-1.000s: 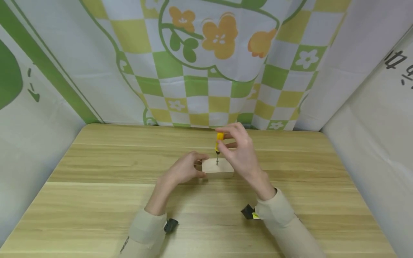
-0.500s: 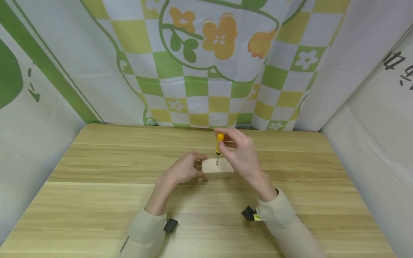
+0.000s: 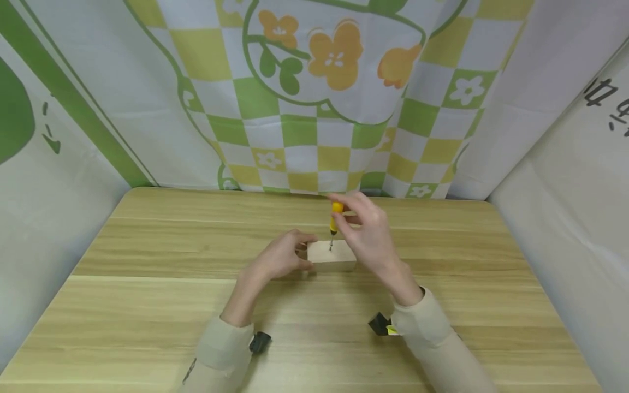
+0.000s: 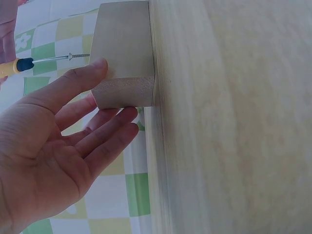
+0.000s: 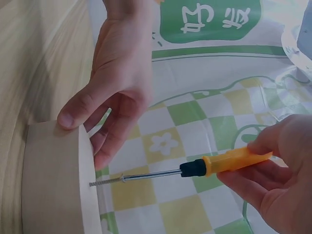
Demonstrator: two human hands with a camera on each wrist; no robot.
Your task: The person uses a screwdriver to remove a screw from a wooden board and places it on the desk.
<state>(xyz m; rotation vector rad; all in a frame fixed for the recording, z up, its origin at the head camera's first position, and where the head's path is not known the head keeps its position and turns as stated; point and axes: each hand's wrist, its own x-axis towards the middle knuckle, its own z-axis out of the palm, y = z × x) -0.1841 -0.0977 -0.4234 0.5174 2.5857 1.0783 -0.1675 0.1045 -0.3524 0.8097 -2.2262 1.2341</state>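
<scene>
A pale wooden block [image 3: 320,252] lies flat on the table. My left hand [image 3: 280,256] holds its left end, thumb on the near side and fingertips at the far side, as the left wrist view also shows. A screw [image 5: 108,182] stands in the block's top face, with much of its threaded shank exposed. The tip of a screwdriver [image 5: 231,162] meets the screw head, roughly in line with it. My right hand [image 3: 371,234] pinches the yellow handle between thumb and fingers above the block. The black collar and metal shaft are visible below the handle.
The wood-grain table [image 3: 147,316] extends all round the block. A checked, flowered curtain [image 3: 300,131] hangs along its back edge, with pale fabric walls at both sides. Small black devices [image 3: 260,342] sit at both sleeve cuffs.
The screwdriver's handle has tipped slightly to the right, and the right fingers have shifted around it. Left hand and block stay in place.
</scene>
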